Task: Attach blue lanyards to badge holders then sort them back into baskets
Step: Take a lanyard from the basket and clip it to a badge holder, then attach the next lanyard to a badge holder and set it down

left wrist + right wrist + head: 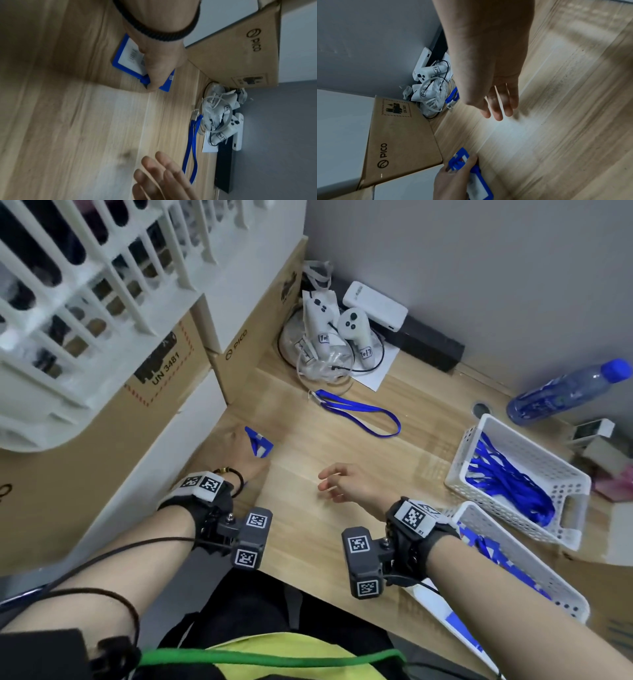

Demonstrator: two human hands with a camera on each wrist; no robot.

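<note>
My left hand (245,455) grips a blue badge holder (259,441) with a white card inside, low over the wooden table (308,529) beside the cardboard boxes. In the left wrist view the thumb lies across the blue badge holder (126,59); the right wrist view shows the badge holder (471,174) held near its slot end. My right hand (342,482) hovers open above the table's middle with fingers spread and nothing in it. A loose blue lanyard (363,412) with a metal clip lies further back; the lanyard (191,146) also shows past my right hand's fingers (161,174).
A white basket (513,481) of blue lanyards stands at the right, a second white basket (527,573) of badge holders nearer me. Cardboard boxes (171,392) and a white rack (85,285) wall off the left. White controllers (335,330), cables and a blue-capped bottle (568,392) lie at the back.
</note>
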